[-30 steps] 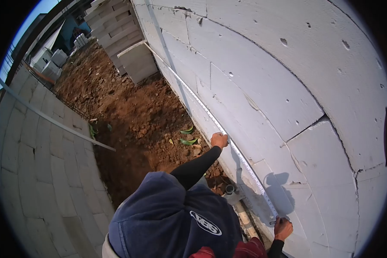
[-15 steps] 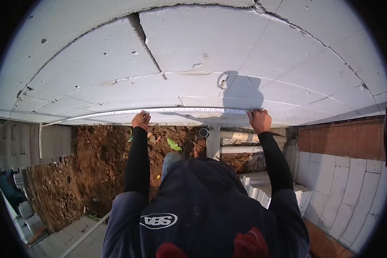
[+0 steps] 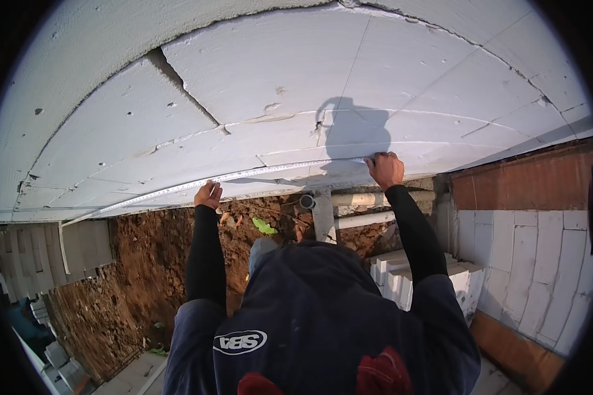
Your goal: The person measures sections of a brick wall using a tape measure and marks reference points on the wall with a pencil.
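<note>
A white measuring tape (image 3: 277,168) runs along the lower part of the pale block wall (image 3: 257,85). My right hand (image 3: 386,169) is closed on its right end, knuckles up against the blocks. Further left, my left hand (image 3: 209,195) has its fingertips bunched at the tape's lower edge, seemingly pinching it. Beyond that hand the strip slopes away to the far left, where it bends and hangs down past the wall's bottom edge.
Below lies brown soil (image 3: 145,263) with a green leaf (image 3: 265,226). Pale pipes (image 3: 366,220) and an upright pipe end (image 3: 307,201) sit near the wall's foot. Stacked blocks (image 3: 464,280) stand at right, beside a reddish-brown beam (image 3: 520,181).
The view has tilted, so the wall and tape now slant up to the right. Both hands stay at the tape; the left one shows slightly lower, the right one higher.
</note>
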Available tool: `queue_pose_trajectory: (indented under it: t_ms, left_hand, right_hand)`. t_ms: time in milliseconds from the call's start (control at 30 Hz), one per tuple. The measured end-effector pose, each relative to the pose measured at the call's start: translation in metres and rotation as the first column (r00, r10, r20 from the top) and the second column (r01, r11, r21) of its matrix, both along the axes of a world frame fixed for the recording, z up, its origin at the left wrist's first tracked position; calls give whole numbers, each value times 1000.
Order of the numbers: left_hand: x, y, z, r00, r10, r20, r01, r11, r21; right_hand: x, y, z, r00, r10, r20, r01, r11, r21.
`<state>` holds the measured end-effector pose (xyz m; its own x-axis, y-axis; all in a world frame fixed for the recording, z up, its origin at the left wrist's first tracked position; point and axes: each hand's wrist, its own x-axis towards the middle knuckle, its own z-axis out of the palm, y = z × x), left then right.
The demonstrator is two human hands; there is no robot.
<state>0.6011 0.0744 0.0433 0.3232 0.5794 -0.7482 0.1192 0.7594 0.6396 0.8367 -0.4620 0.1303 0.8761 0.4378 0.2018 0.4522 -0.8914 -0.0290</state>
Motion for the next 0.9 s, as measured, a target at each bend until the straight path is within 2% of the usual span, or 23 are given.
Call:
queue_pose_trajectory:
  t_ms: [133,533,667,767,900]
  left_hand:
    - [3,0,3,1000,-13,12,14,998,-53]
    - [4,-12,32,1000,-10,1,10,994,-105]
    - [2,-3,22,998,-47,-29,44,993,-112]
    - [3,-7,26,994,-100,-37,98,994,-52]
    - [4,-12,37,998,-63,-21,61,994,-94]
  right_hand:
    - [1,2,2,998,-34,-53,33,999,-30]
    - [4,2,3,999,-18,-30,17,999,-42]
    - [4,6,1,997,-64,-36,62,997,-53]
    - [3,11,-2,995,-101,-27,99,993,-71]
    - [2,13,-2,990,-136,-28,133,986,-96]
